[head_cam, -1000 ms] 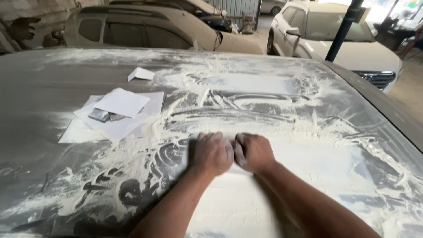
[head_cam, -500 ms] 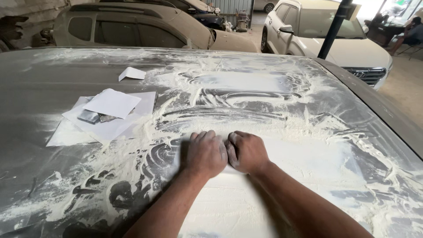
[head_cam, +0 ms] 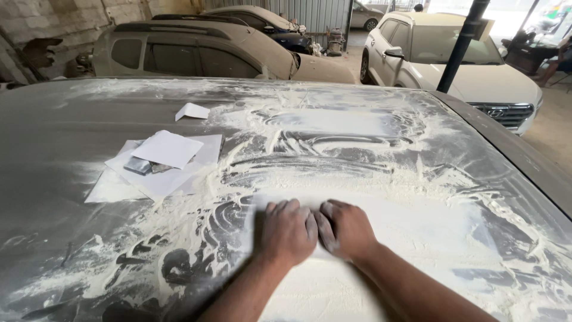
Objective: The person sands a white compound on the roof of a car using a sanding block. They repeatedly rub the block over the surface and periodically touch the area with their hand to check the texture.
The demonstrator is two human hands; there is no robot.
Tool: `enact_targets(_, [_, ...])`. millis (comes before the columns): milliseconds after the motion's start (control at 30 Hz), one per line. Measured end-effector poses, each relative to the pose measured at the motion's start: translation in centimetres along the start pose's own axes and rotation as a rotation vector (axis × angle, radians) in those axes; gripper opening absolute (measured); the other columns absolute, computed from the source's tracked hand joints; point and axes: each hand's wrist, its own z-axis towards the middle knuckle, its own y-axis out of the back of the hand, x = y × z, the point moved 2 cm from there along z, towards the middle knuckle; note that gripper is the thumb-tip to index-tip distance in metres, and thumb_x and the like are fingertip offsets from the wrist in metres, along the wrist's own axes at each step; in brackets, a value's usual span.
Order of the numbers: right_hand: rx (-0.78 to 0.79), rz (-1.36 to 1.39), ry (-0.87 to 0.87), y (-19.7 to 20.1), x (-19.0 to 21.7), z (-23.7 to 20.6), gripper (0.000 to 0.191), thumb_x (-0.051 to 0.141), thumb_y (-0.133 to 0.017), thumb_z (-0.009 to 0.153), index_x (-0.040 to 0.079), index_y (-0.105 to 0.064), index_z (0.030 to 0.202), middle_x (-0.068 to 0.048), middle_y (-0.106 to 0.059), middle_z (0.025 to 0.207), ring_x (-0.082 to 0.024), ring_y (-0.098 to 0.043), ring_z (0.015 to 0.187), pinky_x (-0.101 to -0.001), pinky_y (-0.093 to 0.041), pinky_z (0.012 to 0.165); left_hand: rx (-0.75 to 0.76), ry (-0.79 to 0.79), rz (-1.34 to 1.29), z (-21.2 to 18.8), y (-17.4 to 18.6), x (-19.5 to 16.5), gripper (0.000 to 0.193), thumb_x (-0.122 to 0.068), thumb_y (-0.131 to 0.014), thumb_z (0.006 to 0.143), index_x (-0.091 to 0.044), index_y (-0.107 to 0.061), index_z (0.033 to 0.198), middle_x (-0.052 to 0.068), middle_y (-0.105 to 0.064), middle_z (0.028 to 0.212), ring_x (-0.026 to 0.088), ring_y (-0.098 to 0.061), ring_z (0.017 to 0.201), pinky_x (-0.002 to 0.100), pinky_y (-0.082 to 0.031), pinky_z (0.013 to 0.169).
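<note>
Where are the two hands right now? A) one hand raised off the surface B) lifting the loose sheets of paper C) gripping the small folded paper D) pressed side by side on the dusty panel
D: the left hand and right hand lie flat, side by side, on the powder-coated car panel, apart from the paper sheets.

Soft, even daylight fills the shed, strongest from the blown-out opening far beyond and right of the grip. The dusty grey car roof (head_cam: 369, 179) shows a pale sheen ahead of the hands, with only faint shadow under the forearms. Focus is sharp; edges bow slightly with wide-angle distortion.
</note>
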Motion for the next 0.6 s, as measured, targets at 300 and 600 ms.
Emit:
enact_targets(300, [0.104,-0.114,0.278,6.9,4.1,-4.3,0.106,0.074,-0.079,0.067,-0.003,-0.062,0.138,-0.021,-0.068,0.108,-0.036,-0.066,0.094,-0.0519,-0.056,0.083,0.138,0.337,-0.032,-3.4,4.0,-0.9,0.059,-0.046,-0.048,0.099,-0.015,-0.043,0.149,0.012,-0.052,0.143,0.03,-0.047,0.131,0.046,-0.024,0.117])
enact_targets(600, [-0.137,0.346,-0.582,9.9,-3.6,-12.5,0.067,0.022,-0.091,0.064,0.004,-0.07,0.125,-0.012,-0.07,0.108,-0.029,-0.073,0.099,-0.038,-0.063,0.09,0.58,0.406,0.333,-4.6,3.6,0.8,0.101,-0.071,-0.023,0.101,0.005,0.007,0.158,0.028,0.013,0.168,0.039,0.012,0.157,0.047,0.005,0.125])
